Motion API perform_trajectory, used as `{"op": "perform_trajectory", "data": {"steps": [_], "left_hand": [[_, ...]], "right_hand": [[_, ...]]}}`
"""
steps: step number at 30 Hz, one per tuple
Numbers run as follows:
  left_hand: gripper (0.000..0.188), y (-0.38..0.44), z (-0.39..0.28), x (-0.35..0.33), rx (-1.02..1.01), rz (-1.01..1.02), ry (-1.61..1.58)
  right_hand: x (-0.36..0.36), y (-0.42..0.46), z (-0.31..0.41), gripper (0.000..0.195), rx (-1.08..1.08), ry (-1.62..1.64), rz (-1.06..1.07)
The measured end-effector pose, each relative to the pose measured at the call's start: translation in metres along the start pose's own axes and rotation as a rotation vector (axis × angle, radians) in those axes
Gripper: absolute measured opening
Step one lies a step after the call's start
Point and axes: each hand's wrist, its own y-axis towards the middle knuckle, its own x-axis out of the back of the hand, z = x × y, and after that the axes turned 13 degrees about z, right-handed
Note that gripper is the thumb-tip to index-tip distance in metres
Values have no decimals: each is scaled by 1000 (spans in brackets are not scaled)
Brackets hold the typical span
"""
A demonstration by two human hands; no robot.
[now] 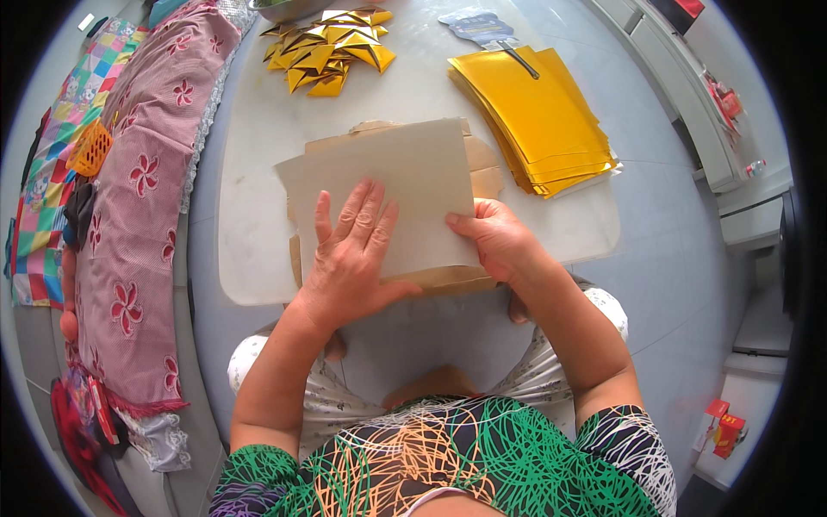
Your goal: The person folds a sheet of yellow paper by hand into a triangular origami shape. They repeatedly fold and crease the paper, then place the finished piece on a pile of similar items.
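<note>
A plain greyish-white sheet of paper (420, 168) lies over pieces of brown cardboard (486, 169) on a low white table (252, 258). My left hand (358, 252) rests on the sheet with its palm down, fingers spread and thumb towards the near edge. At the sheet's right edge, my right hand (494, 232) pinches the paper, thumb on top and fingers beneath. To the right lies a thick stack of gold foil paper sheets (536, 116). Several folded gold paper pieces (329, 48) are heaped at the far left of the table.
A black-handled tool (520, 61), its head covered, lies on the gold stack near a blue-grey card (477, 26). Part of a metal bowl (291, 8) shows at the far edge. A sofa with a pink flowered cover (142, 174) runs along the left; pale cabinets (685, 77) stand right.
</note>
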Motion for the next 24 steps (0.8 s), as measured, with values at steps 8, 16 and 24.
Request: {"op": "perform_trajectory", "data": {"steps": [8, 16, 24], "left_hand": [[49, -9, 15, -15, 17, 87, 117], [31, -17, 22, -24, 43, 77, 142], [26, -19, 11, -17, 54, 130, 136]], "right_hand": [[14, 2, 1, 23, -55, 5, -28], [-11, -7, 7, 51, 306, -1254, -497], [-26, -25, 3, 64, 577, -1704, 239]]}}
